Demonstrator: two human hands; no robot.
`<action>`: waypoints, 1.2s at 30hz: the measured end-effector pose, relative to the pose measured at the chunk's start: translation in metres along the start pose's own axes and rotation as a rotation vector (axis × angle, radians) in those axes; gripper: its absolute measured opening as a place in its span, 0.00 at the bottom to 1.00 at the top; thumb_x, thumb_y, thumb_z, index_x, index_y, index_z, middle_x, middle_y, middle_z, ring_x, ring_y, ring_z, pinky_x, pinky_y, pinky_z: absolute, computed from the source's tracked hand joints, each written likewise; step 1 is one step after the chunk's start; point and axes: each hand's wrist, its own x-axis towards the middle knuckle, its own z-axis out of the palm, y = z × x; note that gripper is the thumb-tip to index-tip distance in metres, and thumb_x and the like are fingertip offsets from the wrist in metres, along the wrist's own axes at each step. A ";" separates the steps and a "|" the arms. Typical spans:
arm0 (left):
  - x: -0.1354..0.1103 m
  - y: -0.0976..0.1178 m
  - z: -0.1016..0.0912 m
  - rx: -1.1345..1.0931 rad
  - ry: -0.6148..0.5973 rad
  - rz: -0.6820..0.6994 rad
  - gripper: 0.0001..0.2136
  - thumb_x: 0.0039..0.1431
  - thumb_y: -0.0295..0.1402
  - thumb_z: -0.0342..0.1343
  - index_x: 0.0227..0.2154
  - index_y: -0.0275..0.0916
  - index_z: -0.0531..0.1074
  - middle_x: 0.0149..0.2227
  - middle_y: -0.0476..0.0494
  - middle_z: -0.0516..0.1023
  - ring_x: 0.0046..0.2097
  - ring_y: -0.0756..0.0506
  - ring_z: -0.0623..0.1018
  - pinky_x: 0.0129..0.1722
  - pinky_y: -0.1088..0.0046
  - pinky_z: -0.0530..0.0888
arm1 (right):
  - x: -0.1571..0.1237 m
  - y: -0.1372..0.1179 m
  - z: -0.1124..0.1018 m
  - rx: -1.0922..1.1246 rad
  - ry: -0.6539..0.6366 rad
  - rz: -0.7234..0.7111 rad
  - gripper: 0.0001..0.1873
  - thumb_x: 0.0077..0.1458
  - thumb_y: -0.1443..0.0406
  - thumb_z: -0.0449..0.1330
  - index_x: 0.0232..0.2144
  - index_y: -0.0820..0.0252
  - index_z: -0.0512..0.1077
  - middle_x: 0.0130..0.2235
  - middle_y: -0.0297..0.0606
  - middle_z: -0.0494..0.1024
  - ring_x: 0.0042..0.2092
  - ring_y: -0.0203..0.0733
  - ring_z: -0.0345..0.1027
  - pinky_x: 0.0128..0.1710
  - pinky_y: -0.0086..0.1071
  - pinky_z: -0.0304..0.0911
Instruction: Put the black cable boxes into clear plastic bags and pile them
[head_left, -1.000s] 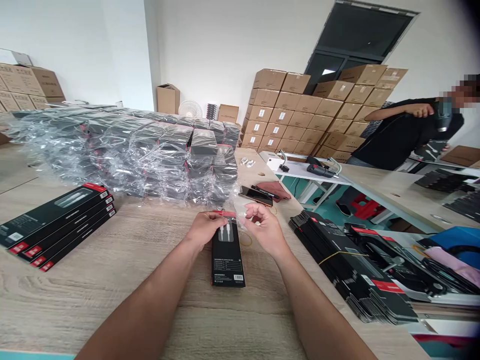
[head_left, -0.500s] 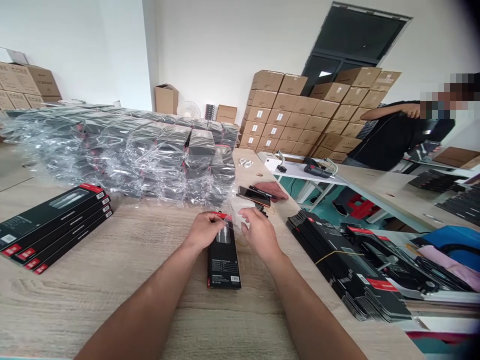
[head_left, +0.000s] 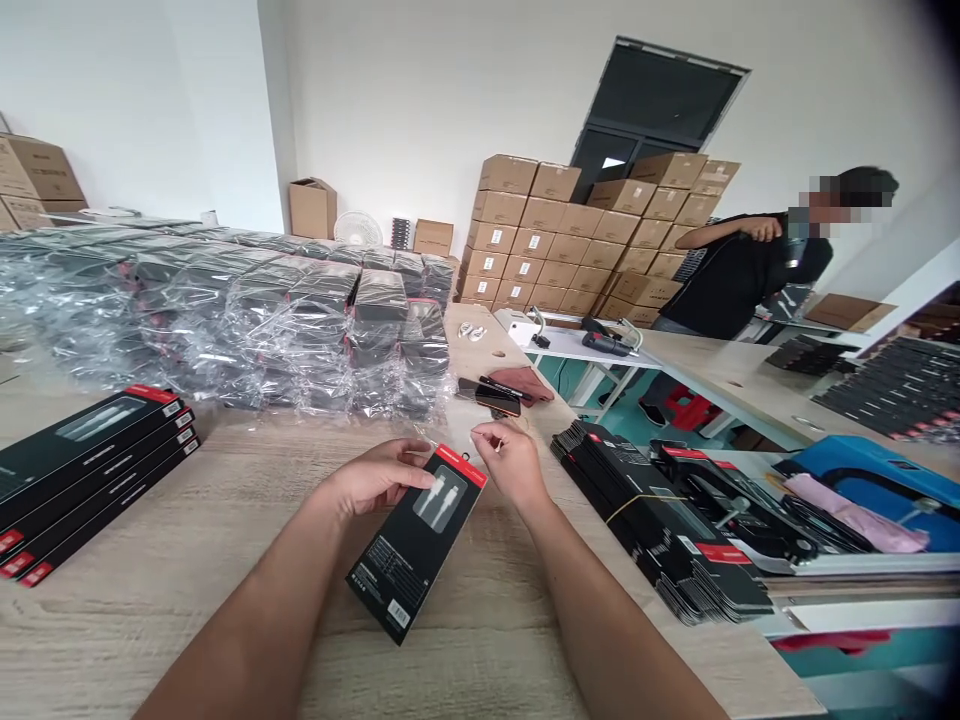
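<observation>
A black retail box (head_left: 416, 540) with a red top strip and a window showing a white cable sits tilted on the wooden table (head_left: 225, 640). My left hand (head_left: 375, 475) grips its upper left edge. My right hand (head_left: 510, 465) is near the box's red top corner, its fingertips pinched together. Anything small between them is too tiny to make out. Beyond the fingertips lie a dark phone (head_left: 487, 397) and a red cloth (head_left: 523, 385).
Shrink-wrapped blocks of black boxes (head_left: 285, 335) stand ahead. A short stack of boxes (head_left: 90, 470) lies left, and a rubber-banded stack (head_left: 660, 510) lies right. Brown cartons (head_left: 570, 235) rise behind, beside a co-worker (head_left: 739, 280) in a black shirt at another table.
The black box has swung from nearly straight to tilted, its lower end moving left. My hands have drawn slightly apart, and the whole view has shifted as my head turned.
</observation>
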 end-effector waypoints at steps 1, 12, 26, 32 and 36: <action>0.002 -0.002 0.002 -0.004 0.005 -0.003 0.30 0.33 0.25 0.70 0.45 0.37 0.69 0.41 0.41 0.76 0.39 0.45 0.78 0.39 0.69 0.74 | -0.001 -0.001 0.003 0.024 -0.042 -0.003 0.09 0.54 0.62 0.56 0.28 0.58 0.75 0.30 0.38 0.76 0.31 0.39 0.68 0.32 0.31 0.62; 0.012 -0.010 0.004 0.088 0.160 -0.017 0.34 0.32 0.27 0.71 0.47 0.39 0.67 0.46 0.40 0.75 0.39 0.43 0.78 0.37 0.69 0.73 | -0.003 -0.011 0.006 0.102 -0.185 0.095 0.18 0.57 0.56 0.55 0.21 0.59 0.73 0.23 0.34 0.74 0.27 0.38 0.65 0.28 0.29 0.59; 0.008 -0.009 0.011 0.035 0.104 -0.027 0.33 0.34 0.25 0.70 0.47 0.39 0.66 0.45 0.41 0.74 0.37 0.45 0.78 0.37 0.70 0.73 | -0.001 -0.008 0.000 -0.071 -0.208 0.063 0.29 0.59 0.51 0.51 0.12 0.59 0.62 0.17 0.32 0.65 0.21 0.34 0.57 0.23 0.29 0.51; 0.007 -0.009 0.014 -0.058 0.051 -0.052 0.34 0.34 0.24 0.70 0.49 0.38 0.65 0.41 0.42 0.76 0.37 0.44 0.79 0.38 0.68 0.74 | -0.002 -0.004 -0.001 -0.003 -0.298 0.014 0.28 0.59 0.50 0.52 0.13 0.59 0.64 0.19 0.33 0.68 0.24 0.36 0.61 0.25 0.29 0.56; 0.012 -0.012 0.010 -0.006 0.137 -0.008 0.33 0.34 0.26 0.71 0.48 0.38 0.67 0.43 0.40 0.76 0.36 0.44 0.79 0.38 0.69 0.74 | -0.001 -0.007 -0.004 -0.008 -0.270 0.020 0.27 0.59 0.50 0.51 0.14 0.59 0.65 0.20 0.33 0.68 0.24 0.36 0.61 0.25 0.29 0.55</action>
